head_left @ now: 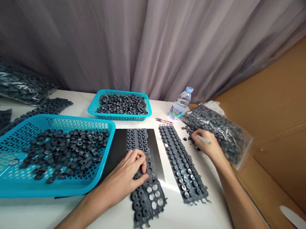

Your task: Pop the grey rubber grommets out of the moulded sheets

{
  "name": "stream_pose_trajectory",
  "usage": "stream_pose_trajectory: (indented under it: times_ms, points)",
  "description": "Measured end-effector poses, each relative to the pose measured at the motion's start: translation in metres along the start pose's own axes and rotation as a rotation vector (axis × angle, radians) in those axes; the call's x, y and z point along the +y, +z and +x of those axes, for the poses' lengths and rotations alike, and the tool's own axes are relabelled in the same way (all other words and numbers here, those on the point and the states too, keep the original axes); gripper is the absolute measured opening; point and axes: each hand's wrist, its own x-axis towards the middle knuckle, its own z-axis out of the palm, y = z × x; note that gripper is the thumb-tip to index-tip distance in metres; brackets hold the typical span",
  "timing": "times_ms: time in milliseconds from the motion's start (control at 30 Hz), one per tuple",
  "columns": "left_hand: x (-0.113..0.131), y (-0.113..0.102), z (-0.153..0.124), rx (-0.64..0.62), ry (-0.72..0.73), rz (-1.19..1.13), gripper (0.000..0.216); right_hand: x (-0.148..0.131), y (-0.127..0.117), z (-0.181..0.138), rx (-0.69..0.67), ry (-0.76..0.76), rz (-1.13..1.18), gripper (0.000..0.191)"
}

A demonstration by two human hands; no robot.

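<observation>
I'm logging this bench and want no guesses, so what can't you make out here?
All in the head view:
Middle of the left strip: covered by the left hand.
One end of the pale tool: hidden in the right hand.
Left end of the nearer blue basket: cut off by the left edge.
Wording on the bottle label: too small.

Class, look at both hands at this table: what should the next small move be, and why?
Probably bring the right hand, with the pale strip it holds, over to the dark moulded sheet. The left hand rests on that sheet, where dark rings sit beside open holes, while the strip is off to the side, near a clear plastic bag.
</observation>
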Motion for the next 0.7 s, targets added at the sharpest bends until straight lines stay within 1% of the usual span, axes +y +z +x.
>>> stream_pose_trajectory:
  times_ms: [100, 200, 267, 333, 467, 600, 667, 700]
  points:
    - [0.001, -0.007, -0.003, -0.068, -0.013, -0.014, 0.015, -0.001, -0.009, 0.001, -0.058, 0.035, 0.076, 0.028]
    - [0.004, -0.011, -0.005, -0.106, -0.028, -0.019, 0.012, -0.001, -0.017, 0.000, -0.157, 0.043, 0.137, 0.028]
    - [0.005, -0.011, -0.004, -0.103, -0.024, -0.005, 0.011, -0.001, -0.018, -0.001, -0.212, 0.031, 0.107, 0.026]
    - [0.004, -0.010, -0.004, -0.063, -0.006, 0.040, 0.012, -0.002, -0.017, -0.001, -0.224, 0.022, 0.048, 0.023]
    - [-0.004, -0.003, -0.003, 0.055, 0.016, 0.129, 0.033, -0.006, -0.017, -0.004, -0.173, 0.003, -0.021, 0.025]
    - [-0.009, 0.004, -0.003, 0.105, 0.011, 0.150, 0.044, -0.022, -0.020, -0.010, 0.029, -0.050, -0.071, 0.035]
    - [-0.009, 0.005, -0.003, 0.121, 0.015, 0.159, 0.048, -0.037, -0.019, -0.016, 0.070, -0.137, 0.004, 0.032]
    - [-0.009, 0.004, -0.004, 0.123, 0.017, 0.161, 0.051, -0.046, -0.017, -0.020, 0.045, -0.191, 0.090, 0.030]
